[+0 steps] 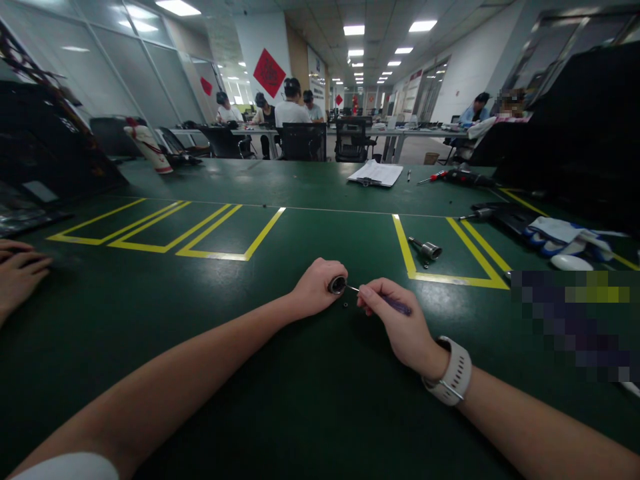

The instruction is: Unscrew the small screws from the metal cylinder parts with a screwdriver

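My left hand (315,288) is closed around a small round metal part (337,285), resting on the green table (280,373). My right hand (395,323), with a white watch on its wrist, pinches a thin screwdriver (385,301) with a dark purple handle. The screwdriver's tip points into the open end of the metal part. A tiny dark screw or washer (346,305) lies on the table just below the two hands.
Another metal cylinder part (427,249) lies inside a yellow-taped box at right. Work gloves (567,238), tools (463,177) and a clipboard with papers (376,173) lie farther back. Another person's hands (17,270) rest at the left edge. Several people sit at distant desks.
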The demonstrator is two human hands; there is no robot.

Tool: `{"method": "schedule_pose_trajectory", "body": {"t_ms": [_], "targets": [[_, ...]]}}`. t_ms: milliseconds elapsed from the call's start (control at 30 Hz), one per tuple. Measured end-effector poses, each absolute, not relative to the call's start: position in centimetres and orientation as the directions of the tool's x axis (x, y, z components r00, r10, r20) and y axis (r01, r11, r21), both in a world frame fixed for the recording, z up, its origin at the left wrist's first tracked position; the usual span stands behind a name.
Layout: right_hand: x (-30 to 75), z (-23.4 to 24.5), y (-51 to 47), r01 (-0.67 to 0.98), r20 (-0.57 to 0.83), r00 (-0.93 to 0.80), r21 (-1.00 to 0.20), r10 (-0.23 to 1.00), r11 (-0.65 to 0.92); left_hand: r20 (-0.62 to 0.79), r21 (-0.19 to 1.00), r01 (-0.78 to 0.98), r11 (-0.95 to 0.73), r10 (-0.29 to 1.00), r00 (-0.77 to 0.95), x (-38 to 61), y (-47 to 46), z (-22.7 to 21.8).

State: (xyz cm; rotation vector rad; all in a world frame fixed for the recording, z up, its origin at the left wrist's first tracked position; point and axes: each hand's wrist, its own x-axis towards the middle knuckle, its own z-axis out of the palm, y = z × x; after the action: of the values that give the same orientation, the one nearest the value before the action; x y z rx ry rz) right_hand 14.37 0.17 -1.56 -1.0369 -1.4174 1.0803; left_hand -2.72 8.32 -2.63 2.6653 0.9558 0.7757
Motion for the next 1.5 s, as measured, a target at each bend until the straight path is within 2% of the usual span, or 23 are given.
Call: {"method": "schedule_pose_trajectory", "body": {"t_ms": [133, 233, 333, 467, 567, 633, 833, 1000, 1133, 1233, 1333, 1400, 1500], "targets": [[14.3, -1.8, 0.8, -0.247, 0.055, -0.082, -0.968, 0.995, 0.034, 0.415, 0.383, 0.54, -0.749, 0.662, 0.624, -2.8, 8.3, -2.7], [14.3, -1.9, 1.0, -0.335, 0.002, -0.109, -0.941, 0.994, -0.035, 0.408, 0.378, 0.569, -0.73, 0.684, 0.605, -2.8, 8.3, -2.6], [14.2, -1.9, 0.9, -0.273, 0.027, -0.076, -0.962, 0.997, 0.005, 0.4, 0.369, 0.582, -0.724, 0.689, 0.604, -2.7, 8.3, -2.5], [14.0, -1.6, 0.3, -0.019, 0.172, -0.04, -0.985, 0.984, 0.171, 0.4, 0.348, 0.6, -0.721, 0.693, 0.6, -2.7, 8.4, -2.5], [14.0, -1.5, 0.0, 0.125, 0.226, -0.073, -0.964, 0.972, 0.233, 0.404, 0.334, 0.605, -0.722, 0.69, 0.601, -2.7, 8.4, -2.6], [14.1, -1.5, 0.0, 0.098, 0.213, -0.096, -0.97, 0.972, 0.222, 0.408, 0.351, 0.602, -0.717, 0.696, 0.591, -2.7, 8.4, -2.6], [14.3, -1.5, 0.8, -0.238, 0.029, -0.108, -0.971, 0.994, 0.003, 0.431, 0.422, 0.573, -0.703, 0.711, 0.555, -2.8, 8.4, -2.7], [14.2, -1.4, 0.9, -0.343, -0.044, -0.172, -0.934, 0.984, -0.102, 0.459, 0.472, 0.507, -0.721, 0.692, 0.558, -2.6, 8.4, -2.7], [14.0, -1.9, 0.7, -0.304, 0.051, -0.069, -0.952, 0.996, 0.028, 0.436, 0.456, 0.56, -0.692, 0.722, 0.536, -2.6, 8.5, -2.7], [14.0, -2.1, 0.4, -0.131, 0.156, -0.025, -0.98, 0.987, 0.152, 0.42, 0.418, 0.59, -0.691, 0.722, 0.55, -2.7, 8.4, -2.8], [14.1, -2.0, 0.2, -0.011, 0.185, -0.061, -0.983, 0.981, 0.185, 0.421, 0.378, 0.593, -0.711, 0.702, 0.574, -2.7, 8.4, -2.8], [14.2, -1.9, 0.3, -0.034, 0.167, -0.079, -0.986, 0.983, 0.164, 0.429, 0.372, 0.589, -0.718, 0.695, 0.577, -2.7, 8.4, -2.8], [14.2, -1.6, 0.6, -0.177, 0.081, -0.09, -0.982, 0.993, 0.064, 0.441, 0.397, 0.561, -0.727, 0.687, 0.577, -2.8, 8.3, -2.6]]}}
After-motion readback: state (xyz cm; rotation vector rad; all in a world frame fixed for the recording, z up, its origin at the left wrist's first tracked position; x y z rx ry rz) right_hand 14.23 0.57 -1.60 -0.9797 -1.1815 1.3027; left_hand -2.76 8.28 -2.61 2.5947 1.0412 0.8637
